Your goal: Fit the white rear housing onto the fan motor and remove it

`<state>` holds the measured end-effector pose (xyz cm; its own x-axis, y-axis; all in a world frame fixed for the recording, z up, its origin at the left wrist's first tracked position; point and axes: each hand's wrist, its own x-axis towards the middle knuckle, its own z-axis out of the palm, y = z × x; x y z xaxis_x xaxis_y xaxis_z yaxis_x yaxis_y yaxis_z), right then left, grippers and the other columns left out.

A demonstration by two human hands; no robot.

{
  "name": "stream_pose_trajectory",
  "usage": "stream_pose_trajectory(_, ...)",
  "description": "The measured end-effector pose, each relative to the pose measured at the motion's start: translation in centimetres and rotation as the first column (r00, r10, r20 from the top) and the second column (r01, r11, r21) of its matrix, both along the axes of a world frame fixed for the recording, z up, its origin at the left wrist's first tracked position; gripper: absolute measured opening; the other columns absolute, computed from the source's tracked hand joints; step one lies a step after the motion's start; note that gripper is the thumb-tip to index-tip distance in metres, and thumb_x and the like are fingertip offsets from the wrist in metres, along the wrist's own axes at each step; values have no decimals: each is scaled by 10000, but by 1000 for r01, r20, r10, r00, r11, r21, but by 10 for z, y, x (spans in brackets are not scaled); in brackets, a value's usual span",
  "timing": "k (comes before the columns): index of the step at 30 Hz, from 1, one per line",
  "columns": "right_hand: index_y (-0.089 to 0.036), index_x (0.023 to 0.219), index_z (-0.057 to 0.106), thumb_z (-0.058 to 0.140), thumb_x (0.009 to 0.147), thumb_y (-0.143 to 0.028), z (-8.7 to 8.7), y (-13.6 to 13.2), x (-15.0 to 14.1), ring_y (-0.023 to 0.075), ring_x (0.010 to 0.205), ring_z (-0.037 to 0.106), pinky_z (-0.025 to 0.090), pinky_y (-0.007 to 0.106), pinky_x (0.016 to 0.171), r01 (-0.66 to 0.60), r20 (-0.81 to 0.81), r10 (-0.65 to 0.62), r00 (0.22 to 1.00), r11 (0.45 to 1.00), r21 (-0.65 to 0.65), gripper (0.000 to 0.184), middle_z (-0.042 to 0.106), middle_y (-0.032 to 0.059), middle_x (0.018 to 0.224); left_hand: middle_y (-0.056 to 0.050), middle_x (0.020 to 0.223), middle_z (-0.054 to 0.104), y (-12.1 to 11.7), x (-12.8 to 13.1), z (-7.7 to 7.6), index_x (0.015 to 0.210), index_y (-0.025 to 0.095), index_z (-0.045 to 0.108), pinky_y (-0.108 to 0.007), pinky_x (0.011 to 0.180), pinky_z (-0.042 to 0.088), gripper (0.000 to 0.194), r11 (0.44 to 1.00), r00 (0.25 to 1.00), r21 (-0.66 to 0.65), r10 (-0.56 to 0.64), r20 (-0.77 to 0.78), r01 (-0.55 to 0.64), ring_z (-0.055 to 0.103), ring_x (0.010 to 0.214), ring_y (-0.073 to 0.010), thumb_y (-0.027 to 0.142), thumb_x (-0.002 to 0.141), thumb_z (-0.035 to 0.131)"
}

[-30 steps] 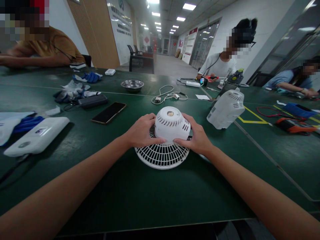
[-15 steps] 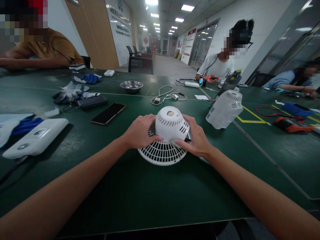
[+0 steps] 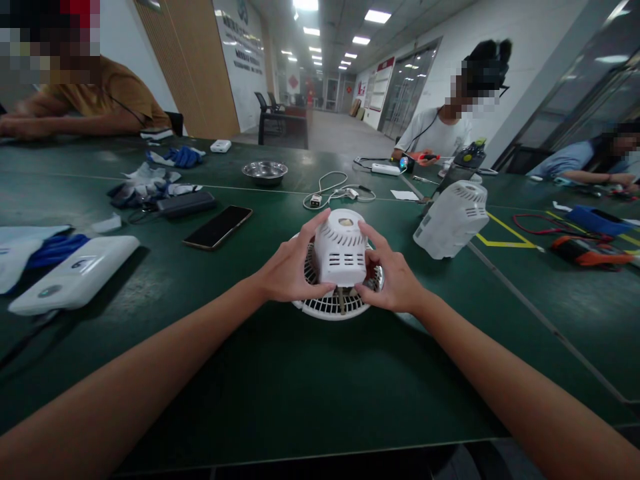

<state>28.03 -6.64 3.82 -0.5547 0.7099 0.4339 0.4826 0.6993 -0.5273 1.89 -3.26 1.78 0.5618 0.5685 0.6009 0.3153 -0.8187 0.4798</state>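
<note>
A white fan motor housing (image 3: 343,248) with vent slots stands over a round white fan grille (image 3: 330,303) on the green table (image 3: 300,387). My left hand (image 3: 290,270) grips the housing's left side, fingers curled round it. From the right, my right hand (image 3: 393,277) holds the other side, fingers closed on it. The housing is lifted clear of the grille, and a reddish inner part and a short shaft show beneath it.
A second white fan body (image 3: 453,217) lies to the right. A black phone (image 3: 217,227), a white device (image 3: 75,273), gloves (image 3: 175,155), a steel bowl (image 3: 265,171) and a white cable (image 3: 335,190) lie further out. Three other people sit round the table.
Both hands have raised the housing off the grille and turned it, so its side vents now face me; the grille appears smaller and further back.
</note>
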Motion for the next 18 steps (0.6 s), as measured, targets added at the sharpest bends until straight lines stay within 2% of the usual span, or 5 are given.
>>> stream_pose_trajectory(6, -332, 1558, 218, 743, 760, -297, 4, -2, -1, 195, 700, 649, 573, 384, 662, -11, -43, 6, 999, 994, -109, 956, 708, 8, 956, -182, 1530, 465, 2, -4, 4, 1600, 273, 176, -533, 988, 526, 1124, 998, 999, 66, -3, -39, 6, 613, 1206, -391, 492, 710, 825)
stream_pose_trajectory(11, -338, 1561, 214, 726, 791, -325, 5, -3, 0, 223, 767, 670, 582, 424, 710, -19, -6, 18, 1000, 993, -114, 925, 710, 26, 1004, -184, 1526, 469, 5, -6, 0, 1586, 273, 201, -527, 982, 523, 1140, 994, 997, 108, 17, -73, -9, 593, 1223, -394, 595, 693, 831)
stream_pose_trajectory(14, -348, 1578, 177, 778, 771, -453, 2, -3, -3, 303, 973, 685, 579, 517, 835, 24, 22, -24, 999, 999, -34, 1012, 644, 98, 1294, -182, 1466, 527, 4, -3, -5, 1587, 274, 231, -531, 948, 528, 1159, 989, 993, 115, 98, -67, -89, 612, 1170, -381, 685, 671, 811)
stream_pose_trajectory(16, -356, 1580, 173, 820, 718, -551, -1, -3, -7, 375, 1177, 617, 531, 589, 961, 110, 5, -111, 994, 992, 65, 1096, 487, 123, 1511, -172, 1434, 556, 2, -1, -7, 1589, 280, 246, -536, 942, 522, 1102, 979, 985, 137, 161, -61, -151, 617, 1154, -367, 696, 716, 773)
stream_pose_trajectory(18, -360, 1575, 188, 841, 680, -578, -4, -2, -10, 406, 1289, 540, 483, 619, 1039, 193, -29, -191, 981, 971, 142, 1129, 379, 112, 1599, -161, 1450, 554, 1, 1, -7, 1600, 286, 236, -537, 968, 508, 1030, 974, 982, 151, 178, -64, -167, 614, 1170, -354, 664, 782, 735)
